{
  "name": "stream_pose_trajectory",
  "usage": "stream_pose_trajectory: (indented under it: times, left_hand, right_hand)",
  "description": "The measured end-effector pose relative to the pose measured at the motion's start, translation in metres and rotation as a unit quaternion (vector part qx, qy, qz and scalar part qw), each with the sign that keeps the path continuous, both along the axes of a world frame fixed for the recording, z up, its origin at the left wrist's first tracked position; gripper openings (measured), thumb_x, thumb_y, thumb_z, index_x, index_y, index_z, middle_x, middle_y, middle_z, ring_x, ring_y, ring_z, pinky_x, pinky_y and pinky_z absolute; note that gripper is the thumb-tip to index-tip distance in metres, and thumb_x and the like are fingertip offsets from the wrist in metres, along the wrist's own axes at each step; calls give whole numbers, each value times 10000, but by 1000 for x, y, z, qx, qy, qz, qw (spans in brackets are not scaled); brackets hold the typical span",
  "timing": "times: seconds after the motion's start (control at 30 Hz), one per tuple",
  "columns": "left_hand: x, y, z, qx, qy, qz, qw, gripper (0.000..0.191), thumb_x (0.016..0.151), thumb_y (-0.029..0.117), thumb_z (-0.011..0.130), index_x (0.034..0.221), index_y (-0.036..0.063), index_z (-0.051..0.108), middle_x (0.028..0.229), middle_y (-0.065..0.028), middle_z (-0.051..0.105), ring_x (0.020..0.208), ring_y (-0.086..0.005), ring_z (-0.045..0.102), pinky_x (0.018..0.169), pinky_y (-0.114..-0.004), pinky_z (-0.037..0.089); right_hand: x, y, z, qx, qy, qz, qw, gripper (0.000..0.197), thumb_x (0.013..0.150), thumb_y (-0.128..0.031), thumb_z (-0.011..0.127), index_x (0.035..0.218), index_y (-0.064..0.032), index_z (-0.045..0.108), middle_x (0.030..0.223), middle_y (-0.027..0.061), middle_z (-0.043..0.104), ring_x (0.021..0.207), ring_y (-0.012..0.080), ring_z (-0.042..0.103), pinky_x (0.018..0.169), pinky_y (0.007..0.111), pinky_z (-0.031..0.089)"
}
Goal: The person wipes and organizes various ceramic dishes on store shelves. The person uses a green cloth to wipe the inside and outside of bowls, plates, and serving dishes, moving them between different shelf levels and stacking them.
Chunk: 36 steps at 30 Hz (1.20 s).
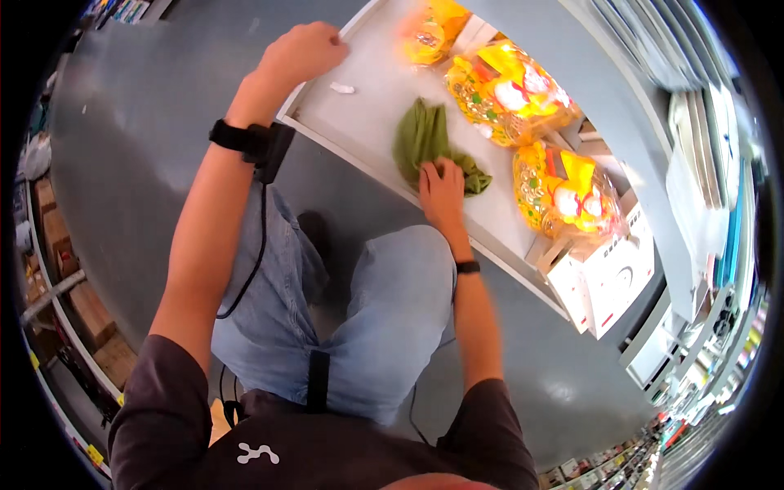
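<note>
My right hand (pixel 444 193) presses its bent fingers into a crumpled green cloth (pixel 424 138), which lies on a white shelf board (pixel 373 116) with a raised rim. Farther left, my left hand (pixel 309 52) is curled at the board's left end, by the rim. Its fingertips are turned away, so whether it grips the rim cannot be told. A small white scrap (pixel 342 88) rests on the board near that hand. Beyond the cloth stand shiny yellow figurines in clear plastic: one in the middle (pixel 508 92), one nearer the right end (pixel 566 193).
Another yellow figurine (pixel 435 33) stands at the board's far end. A white printed carton (pixel 618 269) sits at the right end. White shelf panels (pixel 692 128) rise behind. Racks with cardboard boxes (pixel 92 306) line the left. A black cable (pixel 254 263) hangs from my left wrist.
</note>
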<state>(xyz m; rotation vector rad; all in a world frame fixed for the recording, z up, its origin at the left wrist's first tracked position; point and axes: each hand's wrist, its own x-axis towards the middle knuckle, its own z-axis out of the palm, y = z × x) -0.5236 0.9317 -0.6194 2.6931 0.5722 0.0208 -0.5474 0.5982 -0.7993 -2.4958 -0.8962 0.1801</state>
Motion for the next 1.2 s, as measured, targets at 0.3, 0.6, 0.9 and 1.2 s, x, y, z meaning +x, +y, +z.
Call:
stream_pose_trajectory:
  times: [0.3, 0.6, 0.9, 1.2]
  left_hand:
    - [4, -37, -24, -19, 109, -9, 994, 240, 780, 215, 557, 878, 98, 742, 899, -147, 721, 845, -320, 705, 695, -429, 559]
    - [-81, -59, 63, -308, 141, -27, 941, 339, 733, 313, 610, 870, 14, 694, 859, -185, 690, 827, -363, 676, 710, -429, 544]
    - [-225, -1, 212, -439, -185, 126, 870, 473, 821, -3, 550, 1274, 124, 508, 933, -102, 588, 814, -212, 614, 715, -333, 501]
    - [-534, -21, 235, -607, 98, 577, 538, 196, 878, 278, 575, 941, 98, 616, 725, -41, 650, 644, -128, 593, 574, -287, 456]
  right_hand:
    - [-18, -17, 0, -119, -88, -33, 988, 147, 845, -185, 547, 788, -49, 537, 911, 163, 515, 912, 367, 487, 786, 520, 378]
    - [24, 53, 87, -27, 114, -110, 987, 355, 933, -261, 452, 849, 21, 650, 805, 223, 651, 722, 358, 604, 698, 478, 470]
    - [-13, 224, 387, 334, 692, -211, 605, 503, 996, -401, 453, 1297, -2, 519, 1267, 120, 585, 1092, 269, 590, 971, 386, 460]
    - [-79, 216, 532, 234, 794, -126, 547, 531, 969, -490, 515, 1179, -11, 604, 1078, 90, 676, 980, 191, 655, 838, 356, 539]
